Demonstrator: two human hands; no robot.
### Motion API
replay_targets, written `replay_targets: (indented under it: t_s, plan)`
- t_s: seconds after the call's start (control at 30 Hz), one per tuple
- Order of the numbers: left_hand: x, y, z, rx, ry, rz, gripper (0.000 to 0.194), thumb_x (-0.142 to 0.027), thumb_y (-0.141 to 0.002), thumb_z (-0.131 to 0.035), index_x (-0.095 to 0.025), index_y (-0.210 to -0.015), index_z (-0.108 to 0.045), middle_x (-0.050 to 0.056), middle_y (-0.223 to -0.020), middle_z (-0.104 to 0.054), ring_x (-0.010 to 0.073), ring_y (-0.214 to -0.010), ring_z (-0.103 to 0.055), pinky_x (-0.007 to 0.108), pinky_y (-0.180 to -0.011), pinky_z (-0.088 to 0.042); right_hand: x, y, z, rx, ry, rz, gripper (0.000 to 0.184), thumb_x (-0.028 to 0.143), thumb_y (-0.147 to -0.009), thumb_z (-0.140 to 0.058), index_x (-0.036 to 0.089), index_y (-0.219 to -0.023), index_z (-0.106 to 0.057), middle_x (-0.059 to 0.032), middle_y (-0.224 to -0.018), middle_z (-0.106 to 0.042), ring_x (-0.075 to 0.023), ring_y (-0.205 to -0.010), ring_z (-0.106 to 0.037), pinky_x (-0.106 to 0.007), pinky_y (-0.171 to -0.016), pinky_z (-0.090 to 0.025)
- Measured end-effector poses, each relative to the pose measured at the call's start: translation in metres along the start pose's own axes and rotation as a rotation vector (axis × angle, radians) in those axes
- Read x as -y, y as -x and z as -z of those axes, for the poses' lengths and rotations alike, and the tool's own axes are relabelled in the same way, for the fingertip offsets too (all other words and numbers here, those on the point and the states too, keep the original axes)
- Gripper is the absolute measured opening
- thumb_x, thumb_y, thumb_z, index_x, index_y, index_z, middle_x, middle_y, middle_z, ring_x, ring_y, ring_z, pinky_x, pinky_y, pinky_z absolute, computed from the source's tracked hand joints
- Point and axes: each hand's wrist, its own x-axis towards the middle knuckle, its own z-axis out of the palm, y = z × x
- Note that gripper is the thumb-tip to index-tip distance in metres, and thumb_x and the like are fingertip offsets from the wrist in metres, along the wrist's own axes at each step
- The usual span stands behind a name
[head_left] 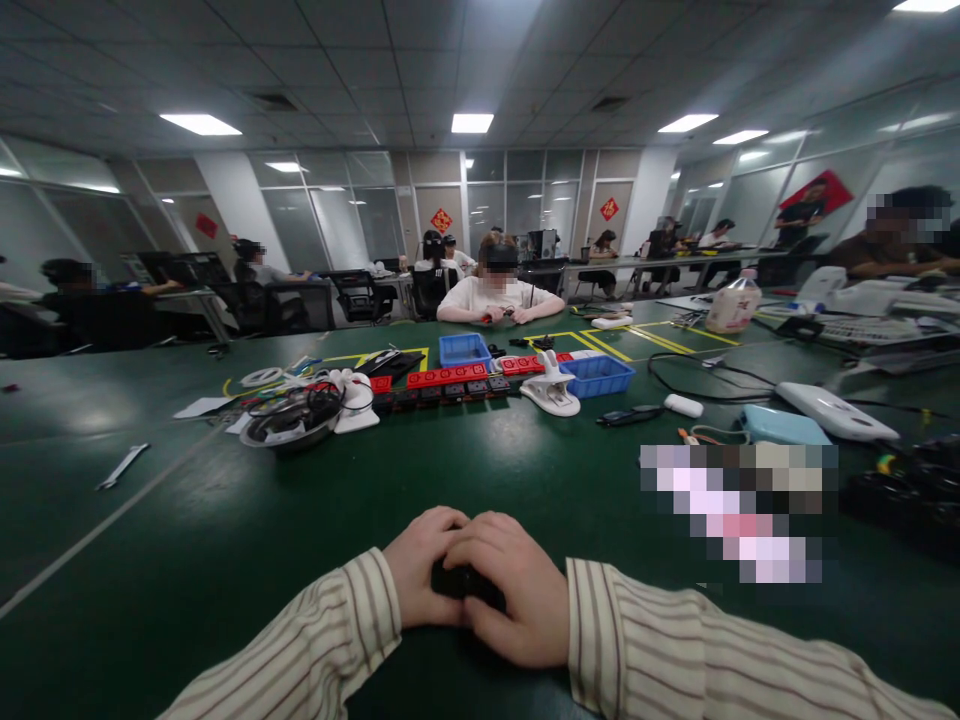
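Note:
My left hand (426,570) and my right hand (514,590) meet low in the middle of the head view, just above or on the green table (360,520). Between them is a small black rounded object (471,582), mostly covered by fingers, so its kind does not show. The left fingers curl round its far and left side. My right hand wraps it from the right, its fingers lapping over the left hand's fingertips and its thumb along the near side.
Beyond the hands stand a metal bowl (289,430) of cables, red power strips (448,376), a white clip (553,385) and blue trays (600,376). At right lie a light-blue case (784,425), a white device (836,410) and a bottle (733,302). A person (499,285) sits opposite.

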Motion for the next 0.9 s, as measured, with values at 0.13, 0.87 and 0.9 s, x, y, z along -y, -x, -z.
replay_targets:
  t_s: [0.13,0.87,0.9]
  plan:
    - [-0.002,-0.001,-0.005,-0.043,-0.002,-0.028,0.039,-0.045,-0.06,-0.066,-0.017,-0.087,-0.061,0.006,-0.09,-0.055,0.0217,-0.086,-0.049,0.036,-0.08,-0.04,-0.001,0.0,0.002,0.068,0.234,-0.202,0.027,0.036,-0.071,-0.058,0.016,-0.088,-0.054,-0.0063,-0.081,-0.056,-0.0192,-0.074,-0.047,-0.035,-0.069,-0.037]
    - [0.017,0.003,-0.014,-0.286,-0.163,0.237,0.063,-0.058,-0.072,-0.048,-0.017,-0.12,-0.045,0.012,-0.118,-0.047,0.0308,-0.11,-0.042,0.053,-0.095,-0.028,-0.046,0.001,0.006,-0.409,0.15,-0.415,0.027,0.015,-0.065,-0.054,0.017,-0.091,-0.048,-0.0078,-0.098,-0.052,-0.0229,-0.097,-0.046,-0.042,-0.088,-0.036]
    - [0.02,0.003,-0.015,-0.312,-0.145,0.234,0.063,-0.058,-0.077,-0.04,-0.016,-0.124,-0.04,0.013,-0.121,-0.045,0.0303,-0.113,-0.04,0.054,-0.096,-0.026,-0.039,0.001,0.005,-0.397,0.174,-0.368,0.029,0.017,-0.068,-0.054,0.017,-0.096,-0.048,-0.0087,-0.105,-0.05,-0.0228,-0.103,-0.043,-0.041,-0.092,-0.033]
